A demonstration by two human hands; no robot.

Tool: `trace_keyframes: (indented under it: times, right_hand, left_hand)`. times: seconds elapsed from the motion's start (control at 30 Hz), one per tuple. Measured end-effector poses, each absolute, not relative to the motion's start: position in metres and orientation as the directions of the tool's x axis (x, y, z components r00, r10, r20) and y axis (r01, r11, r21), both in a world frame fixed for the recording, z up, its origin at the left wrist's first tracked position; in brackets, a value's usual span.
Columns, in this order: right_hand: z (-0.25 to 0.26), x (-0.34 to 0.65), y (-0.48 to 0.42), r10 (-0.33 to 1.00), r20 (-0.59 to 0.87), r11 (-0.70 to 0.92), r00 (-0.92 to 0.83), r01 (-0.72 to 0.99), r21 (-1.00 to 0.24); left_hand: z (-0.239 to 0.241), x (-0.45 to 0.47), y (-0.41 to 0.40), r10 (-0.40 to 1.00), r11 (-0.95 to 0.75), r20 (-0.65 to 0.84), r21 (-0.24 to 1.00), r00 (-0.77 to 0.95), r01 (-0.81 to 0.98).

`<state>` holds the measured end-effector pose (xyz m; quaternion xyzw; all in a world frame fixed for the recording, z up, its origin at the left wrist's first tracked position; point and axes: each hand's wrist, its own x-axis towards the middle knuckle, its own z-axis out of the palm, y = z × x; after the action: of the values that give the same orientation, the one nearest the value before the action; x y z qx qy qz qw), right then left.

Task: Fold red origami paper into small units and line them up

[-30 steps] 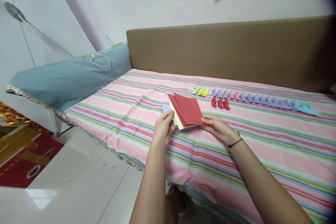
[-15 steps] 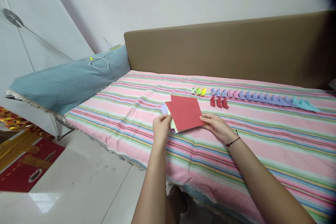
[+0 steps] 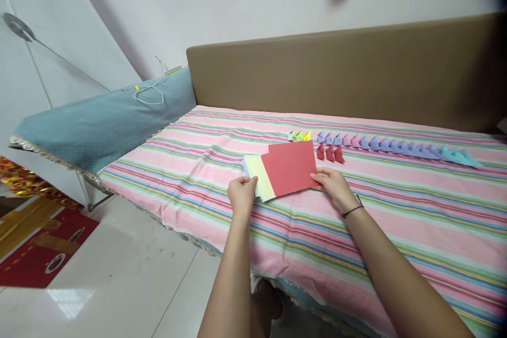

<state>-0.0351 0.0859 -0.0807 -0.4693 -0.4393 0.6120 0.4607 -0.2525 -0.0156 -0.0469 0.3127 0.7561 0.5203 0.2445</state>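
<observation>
My left hand (image 3: 242, 194) pinches the left edge of a stack of coloured paper (image 3: 259, 177), with a pale yellow sheet on top and lilac showing beneath. Red sheets (image 3: 293, 169) overlap the stack's right part, and my right hand (image 3: 331, 186) grips them at their lower right corner. Both hands are closed on paper above the striped cloth (image 3: 198, 179). Just beyond the red paper stand three small folded red paper pieces (image 3: 330, 153). Behind these runs a long row of folded purple, pink and turquoise pieces (image 3: 384, 144). Green and yellow folded pieces (image 3: 299, 136) stand to its left.
A brown backrest (image 3: 317, 74) borders the far side of the cloth. On the blue armrest (image 3: 106, 121) at left lies a white wire hanger (image 3: 149, 96). A red cardboard box (image 3: 43, 248) stands on the tiled floor (image 3: 130, 269).
The red sheets have slid right with my right hand, uncovering more of the pale yellow sheet. My left hand stays on the stack, shifted slightly left.
</observation>
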Motion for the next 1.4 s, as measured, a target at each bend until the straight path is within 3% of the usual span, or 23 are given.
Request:
trace_keyframes:
  times: [0.37, 0.63, 0.77, 0.87, 1.07, 1.27, 1.4]
  right_hand:
    - [-0.072, -0.044, 0.079, 0.979, -0.073, -0.113, -0.189, -0.208, -0.972]
    - [-0.068, -0.063, 0.08, 0.985, 0.044, 0.041, -0.168, -0.019, -0.999]
    - [-0.066, -0.067, 0.08, 0.983, 0.074, 0.088, -0.167, 0.076, -0.993]
    - [-0.067, -0.067, 0.081, 0.984, 0.092, 0.113, -0.155, 0.13, -0.985]
    - [-0.075, -0.058, 0.083, 0.988, 0.017, 0.04, -0.151, 0.152, -0.988]
    - [-0.079, -0.047, 0.083, 0.936, -0.057, -0.047, -0.348, 0.039, -0.998]
    - [-0.08, -0.042, 0.085, 0.933, -0.083, -0.075, -0.349, 0.036, -0.997]
  left_hand:
    - [-0.035, -0.25, -0.019, 0.701, 0.42, 0.02, 0.796, -0.713, 0.436]
    - [-0.028, -0.26, -0.015, 0.74, 0.472, 0.043, 0.678, -0.671, 0.564]
    - [-0.034, -0.27, -0.007, 0.764, 0.517, 0.037, 0.561, -0.644, 0.646]
    - [-0.038, -0.28, -0.003, 0.763, 0.527, -0.006, 0.586, -0.647, 0.616]
    - [-0.038, -0.282, -0.008, 0.758, 0.471, -0.119, 0.78, -0.641, 0.412]
    - [-0.041, -0.274, -0.012, 0.733, 0.475, -0.086, 0.774, -0.675, 0.418]
    - [-0.041, -0.273, -0.014, 0.725, 0.48, -0.089, 0.776, -0.683, 0.409]
